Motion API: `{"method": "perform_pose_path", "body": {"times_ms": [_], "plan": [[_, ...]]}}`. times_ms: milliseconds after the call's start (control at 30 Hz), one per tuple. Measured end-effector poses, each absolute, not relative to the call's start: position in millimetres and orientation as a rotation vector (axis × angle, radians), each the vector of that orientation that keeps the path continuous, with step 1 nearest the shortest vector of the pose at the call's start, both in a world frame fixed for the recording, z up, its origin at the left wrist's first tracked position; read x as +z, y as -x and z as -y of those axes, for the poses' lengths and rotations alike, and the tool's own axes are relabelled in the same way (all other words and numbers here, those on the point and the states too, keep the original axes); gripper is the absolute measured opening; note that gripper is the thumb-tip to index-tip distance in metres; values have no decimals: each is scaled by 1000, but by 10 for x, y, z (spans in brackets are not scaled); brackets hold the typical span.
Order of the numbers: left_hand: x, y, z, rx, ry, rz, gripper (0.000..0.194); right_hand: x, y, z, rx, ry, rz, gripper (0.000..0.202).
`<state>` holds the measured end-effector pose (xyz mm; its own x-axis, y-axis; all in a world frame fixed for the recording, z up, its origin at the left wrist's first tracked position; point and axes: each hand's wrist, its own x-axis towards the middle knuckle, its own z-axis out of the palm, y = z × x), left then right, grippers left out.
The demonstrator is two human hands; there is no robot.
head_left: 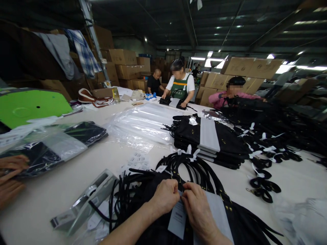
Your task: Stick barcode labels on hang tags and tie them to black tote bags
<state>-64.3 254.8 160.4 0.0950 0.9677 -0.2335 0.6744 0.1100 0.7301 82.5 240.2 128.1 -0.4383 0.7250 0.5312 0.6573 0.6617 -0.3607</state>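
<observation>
A black bag (245, 221) with fringes, looped straps and a pale grey wrap (217, 211) lies at the front of the table. Over its middle, my left hand (166, 194) and my right hand (196, 204) are close together, fingers pinched. A white printed tag (177, 217) hangs beneath them, between the two hands. Whatever thin piece the fingertips grip is too small to name. Behind my hands sits a stack of black bags (184, 134) with grey wraps. A tape dispenser (87, 200) stands to the left.
Clear plastic bags (143, 124) cover the table's middle. At the left edge, another person's hands (12, 173) touch a plastic-wrapped black bag (46, 153). Black straps (264, 185) with white ties lie right. A person in a green apron (180, 85) and others work beyond.
</observation>
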Motion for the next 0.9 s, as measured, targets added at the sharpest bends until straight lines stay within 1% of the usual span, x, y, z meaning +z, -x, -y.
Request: {"method": "perform_pose_path", "body": {"times_ms": [100, 233, 300, 500, 567, 633, 733, 800, 900], "plan": [[1599, 643, -2544, 497, -1637, -1649, 19, 1290, -822, -2409, 171, 1032, 2220, 12], [1588, 654, -2532, 500, -1641, -1648, 19, 1287, -841, -2415, 367, 1048, 2206, 12], [1580, 658, -2526, 506, -1644, -1647, 19, 1270, -842, -2412, 410, 1053, 2183, 11], [1592, 662, -2523, 519, -1652, -1650, 21, 1227, -780, -2406, 162, 1039, 2181, 14], [1591, 664, -2527, 520, -1655, -1647, 21, 1250, -767, -2412, 170, 1038, 2180, 14], [1577, 666, -2531, 522, -1654, -1643, 20, 1288, -752, -2419, 307, 1059, 2137, 13], [1546, 668, -2533, 538, -1645, -1640, 19, 1344, -711, -2429, 707, 1252, 1947, 10], [1534, 673, -2525, 559, -1641, -1639, 19, 1372, -677, -2436, 910, 1400, 1814, 12], [1544, 695, -2500, 599, -1641, -1625, 19, 1401, -640, -2450, 1030, 1485, 1746, 13]]}}
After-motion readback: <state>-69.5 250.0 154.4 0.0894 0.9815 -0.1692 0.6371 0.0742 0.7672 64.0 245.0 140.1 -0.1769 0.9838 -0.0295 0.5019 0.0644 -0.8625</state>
